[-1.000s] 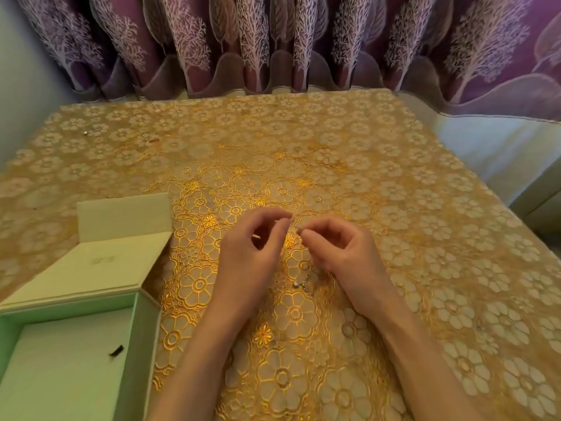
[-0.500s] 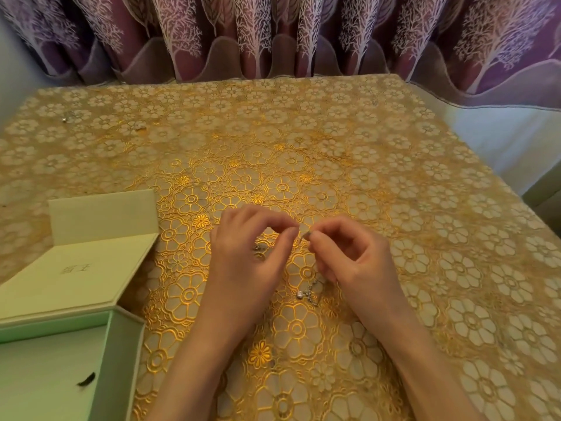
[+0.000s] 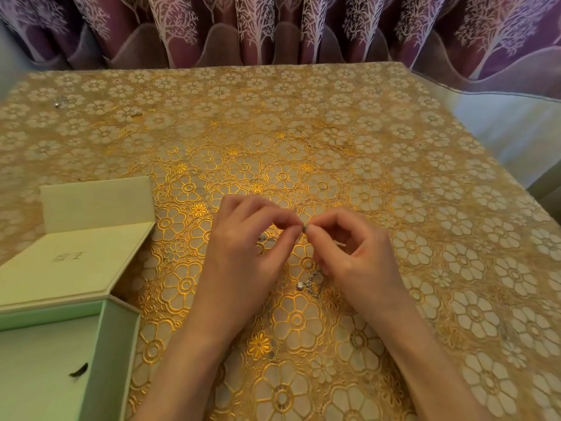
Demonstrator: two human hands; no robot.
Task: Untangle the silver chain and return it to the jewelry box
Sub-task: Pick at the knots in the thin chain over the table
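A thin silver chain (image 3: 310,282) with a small round pendant hangs between my hands, its lower part bunched just above the gold tablecloth. My left hand (image 3: 247,253) and my right hand (image 3: 353,253) meet fingertip to fingertip, each pinching the chain's upper part between thumb and forefinger. A short bit of chain also shows under my left palm. The pale green jewelry box (image 3: 115,354) stands open at the lower left, with its cream lid (image 3: 76,256) folded back.
A gold floral lace cloth (image 3: 425,238) covers the table. A small dark scrap (image 3: 78,370) lies inside the box. Two small shiny items (image 3: 60,101) sit at the far left of the table. Purple tree-patterned curtains (image 3: 273,28) hang behind the far edge.
My fingertips have come closer together until they touch around the chain. The view has tilted down and shifted, so the box sits lower and further left.
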